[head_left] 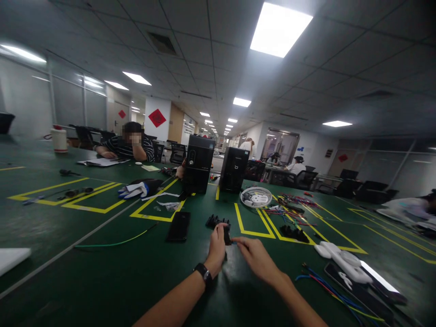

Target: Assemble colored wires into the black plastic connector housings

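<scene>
My left hand (218, 247), with a dark watch on the wrist, is closed around a small black block-like part (227, 235) above the green table. My right hand (254, 254) pinches a short, thin blue piece (234, 242), apparently a wire end, at the right side of that part. Its tip meets the black part; whether it is inserted I cannot tell. Just behind my left hand lies another black part with a row of stubs (215, 221). A similar ridged black part (294, 233) lies farther right. The fingers partly hide the held part.
A black phone (178, 226) and a green wire (116, 245) lie at left. Two black computer towers (199, 165) stand ahead, near a white round basket (256, 197). Loose wires (335, 290) and white devices (340, 259) are at right. A person (132, 145) sits across the table.
</scene>
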Demonstrator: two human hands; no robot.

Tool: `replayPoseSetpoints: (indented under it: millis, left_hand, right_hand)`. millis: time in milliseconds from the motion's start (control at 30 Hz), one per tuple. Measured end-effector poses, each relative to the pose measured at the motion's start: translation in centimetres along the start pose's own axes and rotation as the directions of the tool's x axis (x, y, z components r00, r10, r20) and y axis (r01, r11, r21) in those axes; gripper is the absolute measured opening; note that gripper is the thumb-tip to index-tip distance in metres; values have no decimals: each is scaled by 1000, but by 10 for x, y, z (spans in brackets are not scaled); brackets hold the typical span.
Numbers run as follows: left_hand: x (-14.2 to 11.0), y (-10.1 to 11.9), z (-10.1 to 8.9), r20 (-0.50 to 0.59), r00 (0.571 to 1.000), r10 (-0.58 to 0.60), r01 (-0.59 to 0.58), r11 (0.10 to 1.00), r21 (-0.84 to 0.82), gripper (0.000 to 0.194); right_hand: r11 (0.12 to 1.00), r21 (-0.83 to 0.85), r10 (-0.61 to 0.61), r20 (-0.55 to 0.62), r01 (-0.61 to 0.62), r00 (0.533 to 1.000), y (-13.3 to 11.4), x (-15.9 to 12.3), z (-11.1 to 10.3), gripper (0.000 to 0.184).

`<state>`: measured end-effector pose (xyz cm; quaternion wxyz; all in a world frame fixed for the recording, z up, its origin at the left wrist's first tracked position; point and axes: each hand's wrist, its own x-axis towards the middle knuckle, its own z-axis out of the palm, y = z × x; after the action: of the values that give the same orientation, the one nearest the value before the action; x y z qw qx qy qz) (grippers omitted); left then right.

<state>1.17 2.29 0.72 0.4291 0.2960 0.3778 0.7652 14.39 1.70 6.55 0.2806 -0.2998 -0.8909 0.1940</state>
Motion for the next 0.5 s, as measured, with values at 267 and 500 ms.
replayPoseSetpoints:
  millis: [267, 500]
  left_hand:
    - [33, 27, -12, -145, 986, -88, 28, 928, -373, 38]
    - [3, -1, 4, 171, 955, -242, 251, 968, -28, 38]
  right_hand:
    - [985, -168, 49, 1, -48, 999, 13, -42, 14, 35]
    - [979, -98, 142, -306, -179, 941, -20, 37, -34, 36]
